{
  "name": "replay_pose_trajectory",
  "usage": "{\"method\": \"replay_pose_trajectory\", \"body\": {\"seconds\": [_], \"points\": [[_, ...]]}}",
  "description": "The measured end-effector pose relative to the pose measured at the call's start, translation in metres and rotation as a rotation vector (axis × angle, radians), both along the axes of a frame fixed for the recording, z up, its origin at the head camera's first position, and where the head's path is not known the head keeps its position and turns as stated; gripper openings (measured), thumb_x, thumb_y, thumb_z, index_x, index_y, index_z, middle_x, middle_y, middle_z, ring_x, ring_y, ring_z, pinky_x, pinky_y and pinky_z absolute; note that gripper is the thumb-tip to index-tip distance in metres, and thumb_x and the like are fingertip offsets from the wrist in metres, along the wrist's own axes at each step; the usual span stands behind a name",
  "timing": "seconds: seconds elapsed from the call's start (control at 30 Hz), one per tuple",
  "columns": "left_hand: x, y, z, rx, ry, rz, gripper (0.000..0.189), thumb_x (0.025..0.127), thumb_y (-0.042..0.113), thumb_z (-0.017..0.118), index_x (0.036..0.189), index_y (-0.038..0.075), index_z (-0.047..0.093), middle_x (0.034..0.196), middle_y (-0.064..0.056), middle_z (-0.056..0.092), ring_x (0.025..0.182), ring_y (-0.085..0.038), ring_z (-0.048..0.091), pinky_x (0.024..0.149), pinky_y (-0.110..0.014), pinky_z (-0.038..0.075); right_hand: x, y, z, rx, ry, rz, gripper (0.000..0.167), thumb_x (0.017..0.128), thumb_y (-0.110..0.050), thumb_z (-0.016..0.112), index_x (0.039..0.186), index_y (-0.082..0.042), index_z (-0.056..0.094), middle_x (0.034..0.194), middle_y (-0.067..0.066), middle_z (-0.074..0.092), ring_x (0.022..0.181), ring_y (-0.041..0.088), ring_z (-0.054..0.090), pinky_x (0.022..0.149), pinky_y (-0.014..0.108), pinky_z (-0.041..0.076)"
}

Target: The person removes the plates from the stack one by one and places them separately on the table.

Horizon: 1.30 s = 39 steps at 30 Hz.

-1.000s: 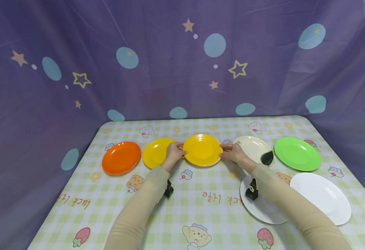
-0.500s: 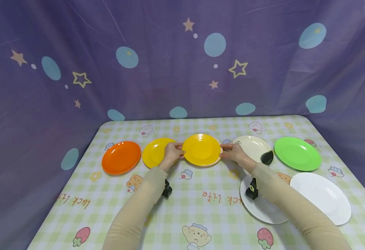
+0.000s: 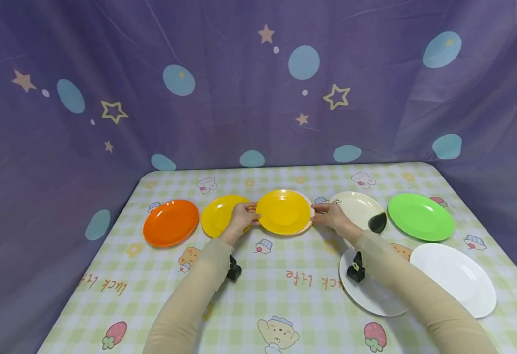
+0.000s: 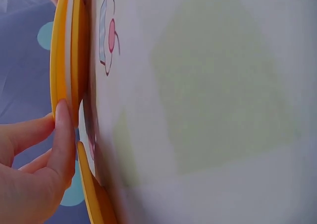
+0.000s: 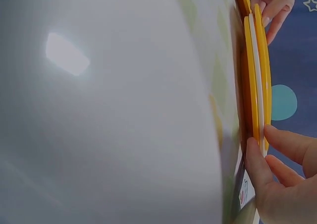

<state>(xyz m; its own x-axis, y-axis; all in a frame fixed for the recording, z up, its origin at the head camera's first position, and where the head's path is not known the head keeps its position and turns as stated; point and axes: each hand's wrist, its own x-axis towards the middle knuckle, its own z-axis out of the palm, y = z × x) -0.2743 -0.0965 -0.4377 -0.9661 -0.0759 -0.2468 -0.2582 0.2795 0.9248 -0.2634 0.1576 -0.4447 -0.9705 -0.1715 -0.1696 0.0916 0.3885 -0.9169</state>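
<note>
A small stack of plates lies near the table's middle: a yellow plate (image 3: 284, 211) on top, a pale plate (image 5: 256, 75) in between, and another yellow plate (image 5: 250, 85) underneath. My left hand (image 3: 242, 216) pinches the top yellow plate's left rim. On the opposite side, my right hand (image 3: 332, 219) grips the edge of the stack between thumb and fingers. The pale plate's rim peeks out at the right beneath the top one. Left of the stack is a separate yellow plate (image 3: 218, 216), partly covered by my left hand.
An orange plate (image 3: 171, 223) lies far left. To the right are a cream plate (image 3: 357, 209) with a dark patch, a green plate (image 3: 419, 217), a white plate (image 3: 455, 278) and another white plate (image 3: 369, 297) under my right forearm. A purple curtain (image 3: 240, 98) hangs behind.
The top yellow plate has slid slightly left with my left hand, showing more of the pale rim at the right. My right hand has stayed nearly in place.
</note>
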Motion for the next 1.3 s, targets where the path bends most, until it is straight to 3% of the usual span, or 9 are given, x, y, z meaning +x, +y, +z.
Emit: {"method": "replay_pose_trajectory", "body": {"seconds": [0.23,0.5,0.83,1.07,1.3], "points": [[0.001,-0.003,0.003,0.057,-0.069,0.04,0.041,0.08,-0.006,0.058,0.12,0.0,0.053,0.109,-0.018,0.058,0.054,-0.014,0.057,0.059,-0.027,0.055,0.0,-0.001,0.0,-0.007,-0.013,-0.007,0.047,0.08,0.0,0.059,0.123,0.011,0.044,0.126,0.027,0.043,0.087,0.019,0.061,0.075,0.024,0.052],[0.003,-0.004,0.004,0.076,-0.108,0.061,0.041,0.082,-0.005,0.055,0.122,0.002,0.052,0.112,-0.016,0.056,0.055,-0.013,0.057,0.056,-0.023,0.054,0.0,-0.001,0.0,-0.024,-0.03,-0.01,0.047,0.081,0.001,0.059,0.124,0.011,0.043,0.127,0.027,0.042,0.091,0.021,0.06,0.076,0.025,0.052],[0.01,-0.007,0.006,0.099,-0.088,0.054,0.04,0.081,-0.007,0.053,0.121,0.001,0.052,0.103,-0.02,0.059,0.051,-0.011,0.056,0.055,-0.023,0.054,0.0,-0.001,-0.001,0.002,-0.027,-0.02,0.047,0.081,-0.001,0.06,0.124,0.01,0.044,0.126,0.026,0.044,0.087,0.02,0.062,0.077,0.026,0.052],[0.014,-0.012,0.006,0.135,-0.049,0.051,0.042,0.08,-0.009,0.054,0.121,-0.002,0.052,0.093,-0.021,0.06,0.051,-0.011,0.057,0.06,-0.029,0.055,0.001,-0.002,0.0,-0.02,-0.061,-0.036,0.047,0.081,0.0,0.059,0.124,0.009,0.044,0.127,0.026,0.043,0.079,0.011,0.062,0.075,0.024,0.052],[0.019,-0.018,0.012,0.132,-0.06,0.076,0.041,0.08,-0.007,0.057,0.121,0.0,0.053,0.089,-0.016,0.057,0.049,-0.01,0.054,0.058,-0.027,0.055,-0.001,-0.003,-0.002,-0.009,-0.058,-0.049,0.046,0.08,0.0,0.06,0.123,0.008,0.046,0.128,0.024,0.042,0.104,0.027,0.053,0.077,0.023,0.051]]}}
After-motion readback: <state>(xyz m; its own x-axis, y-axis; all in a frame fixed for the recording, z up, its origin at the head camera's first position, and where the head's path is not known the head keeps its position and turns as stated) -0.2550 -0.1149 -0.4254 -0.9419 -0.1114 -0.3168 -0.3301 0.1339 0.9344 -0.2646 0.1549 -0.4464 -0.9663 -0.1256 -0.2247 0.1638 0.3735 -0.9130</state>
